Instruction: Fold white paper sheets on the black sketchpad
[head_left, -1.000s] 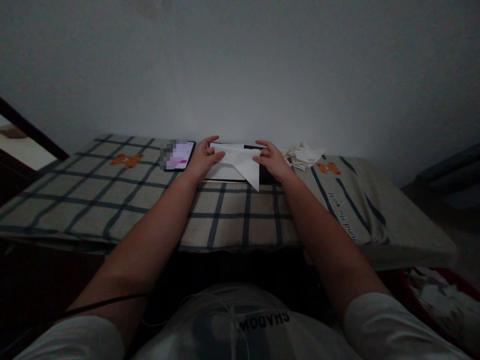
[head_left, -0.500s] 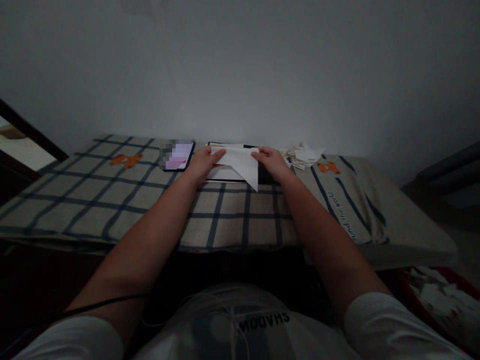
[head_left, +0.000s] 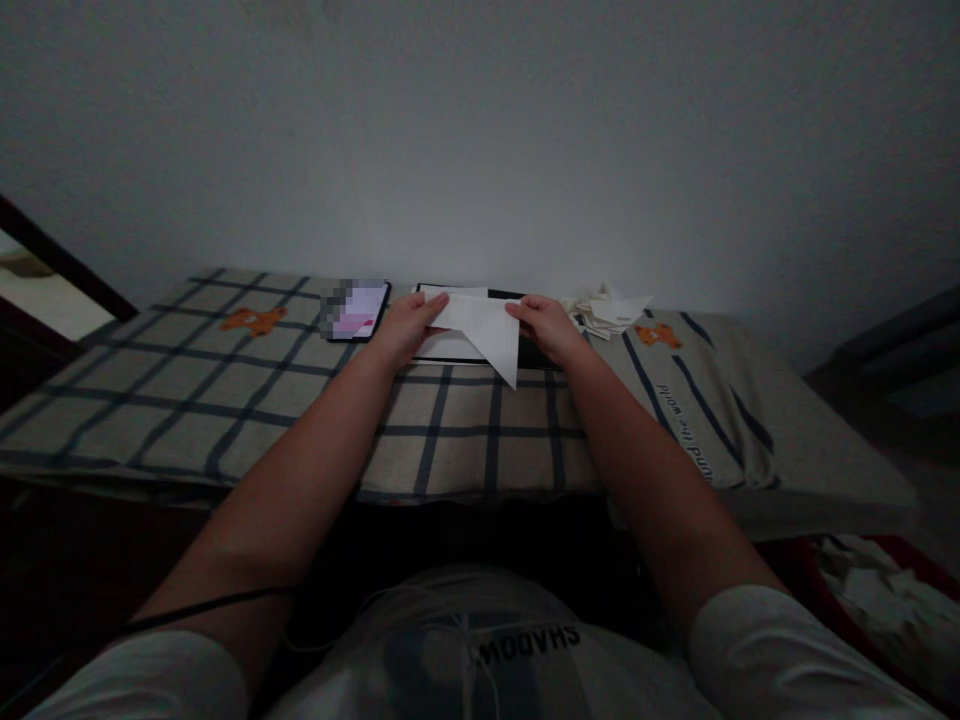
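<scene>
A folded piece of white paper (head_left: 487, 332) is stretched between my two hands, one corner pointing down toward me. My left hand (head_left: 411, 325) pinches its left end, thumb on top. At the upper right corner, my right hand (head_left: 544, 322) grips it between thumb and fingers. Beneath the paper lies a flat black board (head_left: 536, 352), partly covered by another white sheet (head_left: 450, 347). Just right of my right hand is a loose pile of folded white paper pieces (head_left: 604, 312).
A phone (head_left: 358, 310) with a lit screen lies left of the board. All this rests on a checked cloth (head_left: 300, 400) against a grey wall (head_left: 480, 140). Below right, a red container (head_left: 817, 570) holds many white paper pieces (head_left: 885, 600).
Both hands keep their hold on the folded paper. It has shifted very slightly right, and its pointed corner hangs a little lower.
</scene>
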